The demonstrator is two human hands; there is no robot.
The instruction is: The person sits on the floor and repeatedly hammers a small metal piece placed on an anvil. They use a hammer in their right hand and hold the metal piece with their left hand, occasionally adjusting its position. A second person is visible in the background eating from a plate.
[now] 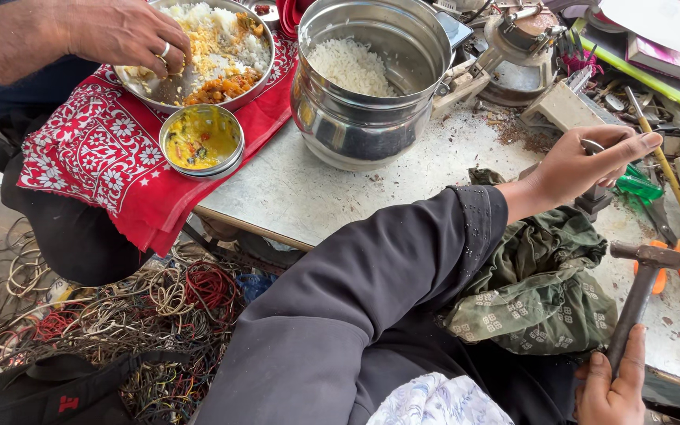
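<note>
Here, right hand point(609, 386) around hammer point(648, 287), near table edge point(253, 224).

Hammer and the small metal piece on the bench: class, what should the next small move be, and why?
Probably a short, light tap. The right hand holds the hammer raised beside the small metal piece, which the left hand pinches, fingers close to the strike point.

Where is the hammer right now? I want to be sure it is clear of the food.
The hammer is at the lower right of the head view, held in the right hand, beside the green cloth, far from the rice pot.
</note>
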